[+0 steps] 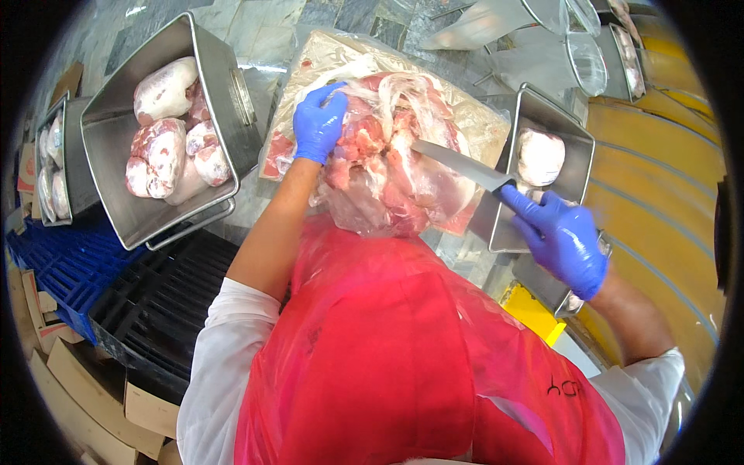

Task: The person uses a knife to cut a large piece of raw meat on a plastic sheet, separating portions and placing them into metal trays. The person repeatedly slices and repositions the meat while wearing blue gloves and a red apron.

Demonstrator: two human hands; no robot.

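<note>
A large cut of raw meat point(403, 186) with fat and bone showing lies on a pale cutting board point(477, 116) before me. My left hand point(320, 124), in a blue glove, rests on the meat's left side, fingers reaching over its upper edge; the fingertips are partly hidden. In my blue-gloved right hand point(562, 236) is a knife point(461, 165), fingers wrapped round its dark handle. The blade points left and its tip touches the middle of the meat, by a pale bony part.
A deep metal bin point(108, 124) with several meat pieces stands left, a smaller metal bin point(587, 167) with meat right. Black point(159, 310) and blue pallets lie lower left near cardboard boxes point(77, 395). Clear plastic bags point(535, 58) hang open at the far right.
</note>
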